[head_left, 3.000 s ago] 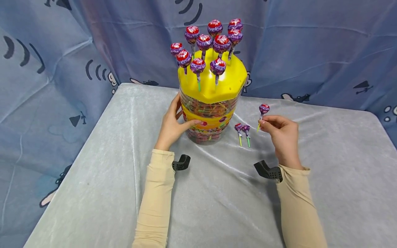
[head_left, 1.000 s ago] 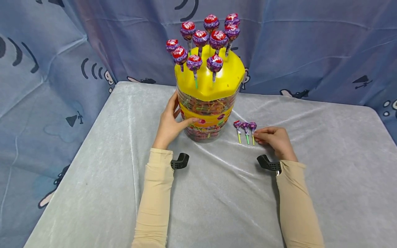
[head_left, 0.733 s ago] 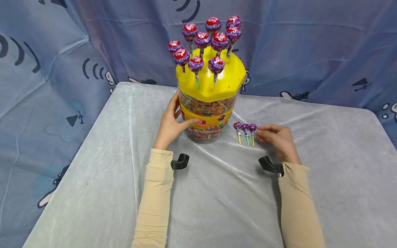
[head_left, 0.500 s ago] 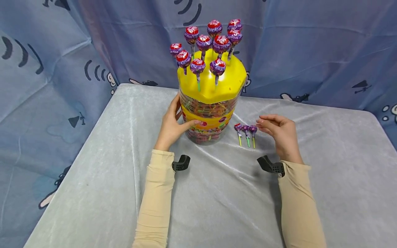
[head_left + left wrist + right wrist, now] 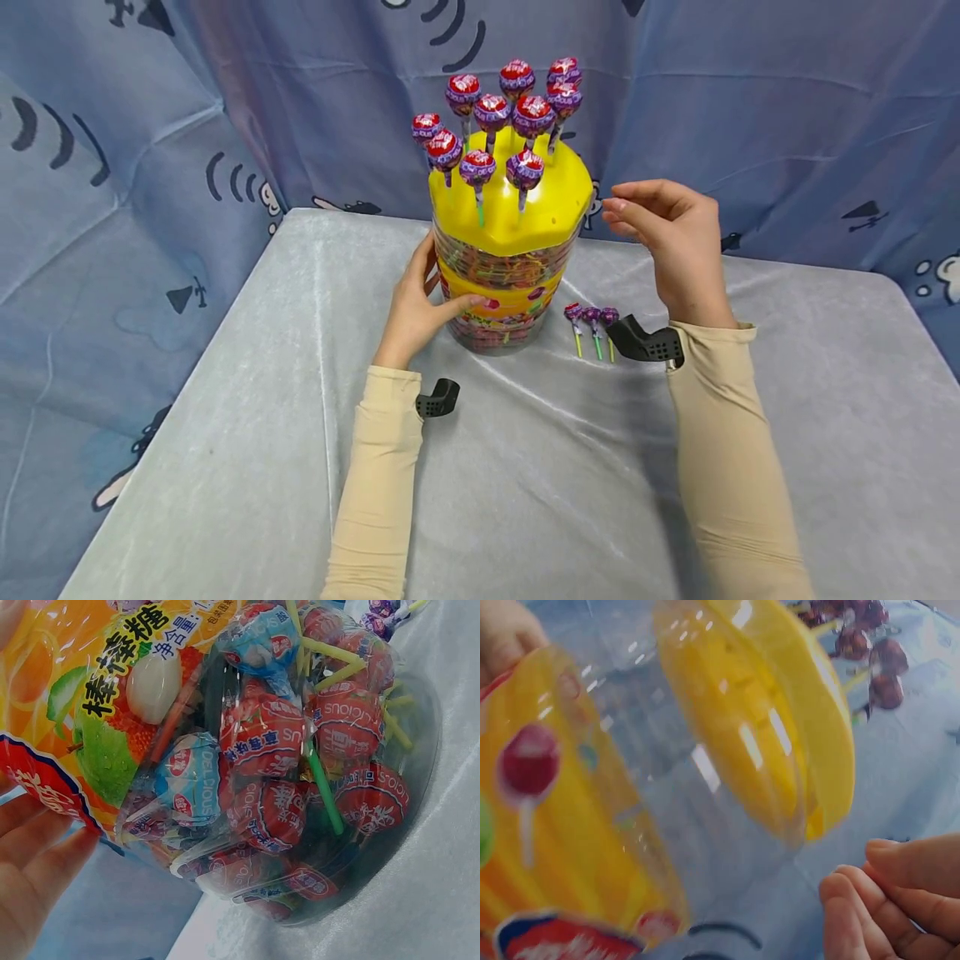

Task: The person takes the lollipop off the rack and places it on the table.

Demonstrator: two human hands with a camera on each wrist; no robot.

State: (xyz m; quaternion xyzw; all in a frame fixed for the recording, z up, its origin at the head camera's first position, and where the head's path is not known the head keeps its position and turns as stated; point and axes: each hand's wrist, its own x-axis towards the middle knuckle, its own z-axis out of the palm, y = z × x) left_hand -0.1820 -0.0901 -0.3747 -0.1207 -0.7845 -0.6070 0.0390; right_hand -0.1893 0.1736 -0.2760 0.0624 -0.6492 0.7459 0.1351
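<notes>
A clear tub [image 5: 501,308] full of wrapped lollipops stands mid-table under a yellow lid [image 5: 547,204]. Several purple-and-red lollipops [image 5: 491,112] stand upright in the lid. My left hand [image 5: 415,304] grips the tub's left side, thumb across its yellow label; its fingers [image 5: 30,859] show beside the tub [image 5: 300,787] in the left wrist view. My right hand [image 5: 660,225] hovers empty in the air just right of the lid, fingers loosely bent; the right wrist view shows its fingertips [image 5: 870,900] near the lid's rim [image 5: 817,712]. Three lollipops [image 5: 592,321] lie side by side on the cloth right of the tub.
A pale grey cloth covers the table [image 5: 225,433]. A blue printed curtain [image 5: 750,108] hangs close behind and to the left. A black wrist mount [image 5: 438,398] sits at my left cuff, another [image 5: 645,343] at my right.
My right hand set a lollipop down as the third in the row, let go, and rose from the cloth to beside the yellow lid. The left hand kept its hold on the tub.
</notes>
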